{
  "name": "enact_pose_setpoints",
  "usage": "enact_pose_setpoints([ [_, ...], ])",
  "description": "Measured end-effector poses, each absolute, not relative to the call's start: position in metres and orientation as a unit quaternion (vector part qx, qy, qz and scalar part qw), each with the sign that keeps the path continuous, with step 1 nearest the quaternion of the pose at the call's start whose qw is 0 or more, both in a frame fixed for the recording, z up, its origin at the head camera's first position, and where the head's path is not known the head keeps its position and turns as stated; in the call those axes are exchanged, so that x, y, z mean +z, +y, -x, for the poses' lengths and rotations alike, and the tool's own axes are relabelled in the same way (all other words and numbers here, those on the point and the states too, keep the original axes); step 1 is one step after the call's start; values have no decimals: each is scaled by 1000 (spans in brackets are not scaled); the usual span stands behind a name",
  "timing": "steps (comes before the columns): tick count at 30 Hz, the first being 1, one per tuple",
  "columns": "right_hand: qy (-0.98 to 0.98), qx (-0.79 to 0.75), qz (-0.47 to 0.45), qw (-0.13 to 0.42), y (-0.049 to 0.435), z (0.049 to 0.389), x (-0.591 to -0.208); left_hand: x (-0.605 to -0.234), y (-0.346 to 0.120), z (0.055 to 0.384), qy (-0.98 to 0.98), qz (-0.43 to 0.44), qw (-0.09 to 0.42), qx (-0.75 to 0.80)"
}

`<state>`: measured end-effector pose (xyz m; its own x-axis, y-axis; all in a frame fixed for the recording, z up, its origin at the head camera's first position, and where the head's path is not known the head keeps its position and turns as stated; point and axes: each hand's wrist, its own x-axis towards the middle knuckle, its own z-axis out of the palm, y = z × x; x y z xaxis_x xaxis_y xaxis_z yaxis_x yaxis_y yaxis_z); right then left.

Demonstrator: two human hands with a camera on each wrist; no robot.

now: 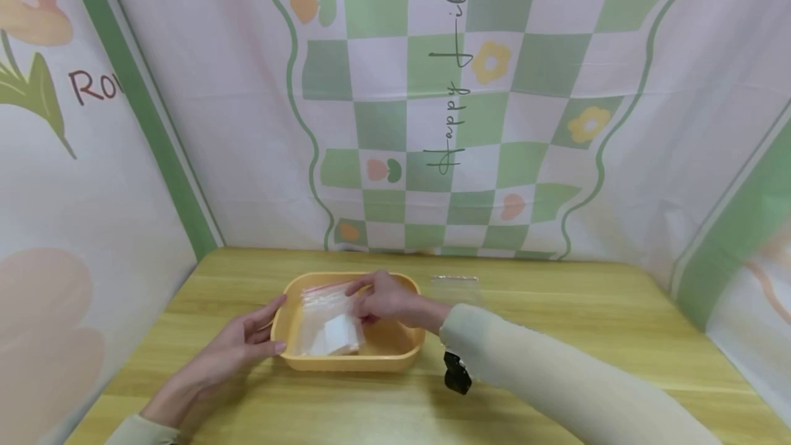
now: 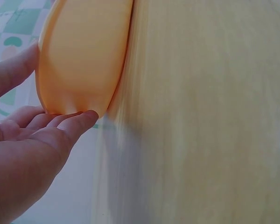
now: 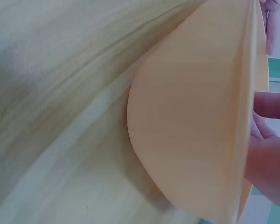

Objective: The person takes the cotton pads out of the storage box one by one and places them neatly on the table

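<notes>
An orange plastic basin (image 1: 346,362) stands on the wooden table. My left hand (image 1: 237,345) holds its left end; in the left wrist view the left hand (image 2: 42,130) has a thumb at the rim and fingers bent against the end wall. Inside the basin lie clear zip-lock bags (image 1: 318,301) with a pinkish seal line, and a white squarish thing (image 1: 342,334) shows within or under the clear plastic. Reaching in over the right side, my right hand (image 1: 386,299) pinches the bags' right edge; its fingertips are partly hidden. The basin wall covers part of the right hand (image 3: 270,158) in the right wrist view.
Another clear zip-lock bag (image 1: 454,288) lies flat on the table behind my right wrist. A dark wrist device (image 1: 457,373) hangs below the right sleeve. Printed cloth walls (image 1: 432,122) rise behind the table (image 1: 556,294) and at both sides.
</notes>
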<state>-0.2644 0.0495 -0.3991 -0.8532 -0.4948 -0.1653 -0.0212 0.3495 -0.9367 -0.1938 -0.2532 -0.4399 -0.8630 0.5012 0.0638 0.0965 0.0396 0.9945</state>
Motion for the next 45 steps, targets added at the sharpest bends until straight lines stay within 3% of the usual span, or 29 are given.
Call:
enact_pose_setpoints([
  [12,781,-545,213,219,39,265,-405,-440,-252,194,709,-192,154,661],
  [22,773,-561,185,232,34,262,-405,-440,-252,194,710,-193,151,660],
  [45,785,-533,227,219,54,261,-375,-438,-252,192,716,-196,148,653],
])
